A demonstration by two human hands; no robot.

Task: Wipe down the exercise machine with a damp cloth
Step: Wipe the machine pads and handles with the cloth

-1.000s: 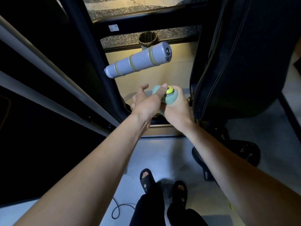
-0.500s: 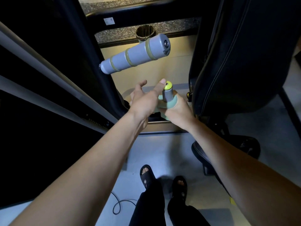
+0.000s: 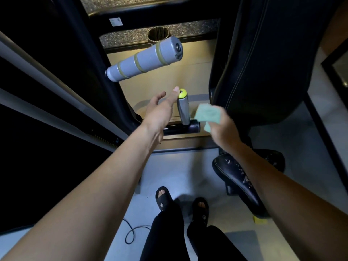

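Right hand [image 3: 220, 129] is grasping the green cloth [image 3: 208, 114], bunched up in the fingers, sitting just off the 3 o'clock side of the small grey lever handle [image 3: 183, 110] with the yellow cap [image 3: 182, 93], not touching it as far as I can see. Left hand [image 3: 160, 112] is released, fingers straight, with a fingertip right by that yellow cap at its 9 o'clock. Up at 12 o'clock from the hands is the big grey roller pad [image 3: 145, 62] with olive bands, sticking out from the black machine frame [image 3: 82, 53]. The black back pad [image 3: 263, 59] fills 2 o'clock, the black seat [image 3: 237, 178] is at 5 o'clock, and sandalled feet [image 3: 163, 197] are at 6 o'clock.
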